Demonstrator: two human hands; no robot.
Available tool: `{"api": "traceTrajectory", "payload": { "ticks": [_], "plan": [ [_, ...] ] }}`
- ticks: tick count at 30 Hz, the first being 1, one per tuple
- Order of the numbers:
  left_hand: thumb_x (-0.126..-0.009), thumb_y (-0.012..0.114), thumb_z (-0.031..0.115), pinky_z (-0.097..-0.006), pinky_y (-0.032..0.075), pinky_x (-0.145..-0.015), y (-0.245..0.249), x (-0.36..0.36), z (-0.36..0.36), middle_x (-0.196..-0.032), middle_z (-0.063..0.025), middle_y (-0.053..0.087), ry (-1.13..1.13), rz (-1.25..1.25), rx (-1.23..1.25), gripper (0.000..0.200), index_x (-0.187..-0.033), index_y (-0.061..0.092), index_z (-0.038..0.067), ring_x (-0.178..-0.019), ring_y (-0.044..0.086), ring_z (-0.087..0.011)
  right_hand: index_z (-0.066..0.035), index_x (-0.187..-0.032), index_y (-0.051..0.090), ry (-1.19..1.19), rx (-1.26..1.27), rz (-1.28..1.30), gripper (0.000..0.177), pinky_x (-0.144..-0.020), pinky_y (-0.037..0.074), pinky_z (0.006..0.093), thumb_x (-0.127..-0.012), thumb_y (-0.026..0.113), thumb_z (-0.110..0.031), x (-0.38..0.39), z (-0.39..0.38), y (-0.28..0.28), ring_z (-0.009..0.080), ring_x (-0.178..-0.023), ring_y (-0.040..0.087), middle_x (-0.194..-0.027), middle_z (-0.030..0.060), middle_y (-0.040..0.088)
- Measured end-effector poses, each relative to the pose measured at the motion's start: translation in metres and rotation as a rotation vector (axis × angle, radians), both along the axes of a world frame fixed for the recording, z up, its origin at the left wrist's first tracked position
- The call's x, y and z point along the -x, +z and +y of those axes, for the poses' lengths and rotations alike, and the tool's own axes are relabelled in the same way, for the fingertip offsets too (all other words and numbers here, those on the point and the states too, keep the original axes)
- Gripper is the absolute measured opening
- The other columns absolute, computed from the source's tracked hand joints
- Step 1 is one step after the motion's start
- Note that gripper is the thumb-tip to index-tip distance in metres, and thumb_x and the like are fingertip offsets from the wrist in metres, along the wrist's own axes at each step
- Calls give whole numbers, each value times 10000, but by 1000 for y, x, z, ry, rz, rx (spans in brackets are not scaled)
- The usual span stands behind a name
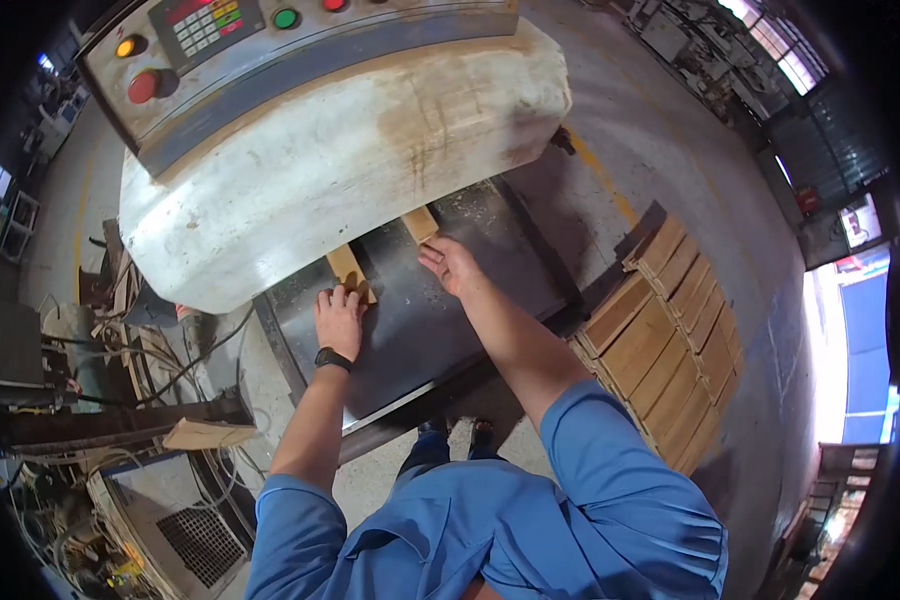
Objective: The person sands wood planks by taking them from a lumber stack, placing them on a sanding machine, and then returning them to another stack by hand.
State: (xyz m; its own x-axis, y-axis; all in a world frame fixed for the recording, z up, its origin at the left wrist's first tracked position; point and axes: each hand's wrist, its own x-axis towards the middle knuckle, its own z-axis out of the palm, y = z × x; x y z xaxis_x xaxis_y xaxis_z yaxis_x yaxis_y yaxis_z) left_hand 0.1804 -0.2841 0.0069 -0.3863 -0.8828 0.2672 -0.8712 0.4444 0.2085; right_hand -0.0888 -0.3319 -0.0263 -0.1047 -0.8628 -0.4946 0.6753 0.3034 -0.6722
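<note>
My left hand (338, 318), with a dark watch on its wrist, has its fingers closed over the near end of a narrow wooden block (344, 265). The far end of that block goes under the white machine cover. To its right, a second wooden block (420, 222) also reaches under the cover. My right hand (453, 266) is at this block's near end, palm partly turned up, fingers loosely bent and apart; whether they touch the wood is hard to tell. Both blocks lie on the dark metal machine bed (410, 315).
The white machine cover (300, 170) stands over the bed, with a control panel (205, 30) and a red button (143, 86) above. Stacked wooden blocks (660, 350) stand at the right. Hoses, cables and a grilled box (200, 545) are at the left.
</note>
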Motion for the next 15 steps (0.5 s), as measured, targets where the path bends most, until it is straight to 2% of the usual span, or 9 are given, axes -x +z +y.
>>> {"api": "traceTrajectory", "payload": {
  "ticks": [3,6,8,10,12,14,15],
  "plan": [
    [-888,691,231,-497,440,-987,-5,-2,-11,-1185,-104,593,-4,-26,68,255,-1110,680,104,-1135,523,-362,21,-1466,403,-61,30,46,513,-1050,500,430,-1019,569,-165,6,28,4,323,-1312,548,-1419,188,543],
    [-892,679,208,-499,449,-977,-8,1,-21,-1220,-122,582,25,-58,64,259,-1130,677,104,-1151,518,-371,5,-1433,452,6,162,63,473,-1046,502,447,-1023,585,-190,24,78,9,320,-1260,593,-1393,214,584],
    [-891,674,200,-501,451,-977,-9,5,-25,-1226,-133,575,52,-64,56,263,-1133,673,97,-1158,515,-377,0,-1449,449,-67,153,141,488,-1039,505,425,-1014,587,-174,41,122,10,311,-1189,644,-1328,211,633],
    [-862,687,170,-513,454,-985,-7,14,-26,-1247,-151,569,50,21,67,325,-1166,649,65,-1176,514,-396,-4,-1445,460,-153,115,222,475,-1043,504,420,-1012,578,-162,58,176,3,300,-1170,655,-1295,198,653],
    [-862,652,121,-513,441,-1015,-4,32,-15,-1268,-162,562,12,8,134,306,-1161,661,56,-1211,499,-403,7,-1388,527,-375,3,186,430,-950,535,366,-992,591,-147,64,244,-3,232,-1080,680,-1216,150,695],
    [-832,670,93,-519,427,-1049,6,58,5,-1299,-181,560,-100,134,4,341,-1170,658,43,-1240,493,-412,-31,-1391,541,-501,-17,232,400,-973,542,399,-1006,569,-139,72,321,-36,254,-1084,684,-1150,141,710],
    [-829,679,91,-521,422,-1058,15,75,22,-1293,-185,569,-173,161,9,349,-1174,654,41,-1242,497,-410,-37,-1367,564,-515,-99,274,380,-919,559,379,-1000,573,-133,73,363,-47,235,-1048,693,-1135,127,717]
  ]
}}
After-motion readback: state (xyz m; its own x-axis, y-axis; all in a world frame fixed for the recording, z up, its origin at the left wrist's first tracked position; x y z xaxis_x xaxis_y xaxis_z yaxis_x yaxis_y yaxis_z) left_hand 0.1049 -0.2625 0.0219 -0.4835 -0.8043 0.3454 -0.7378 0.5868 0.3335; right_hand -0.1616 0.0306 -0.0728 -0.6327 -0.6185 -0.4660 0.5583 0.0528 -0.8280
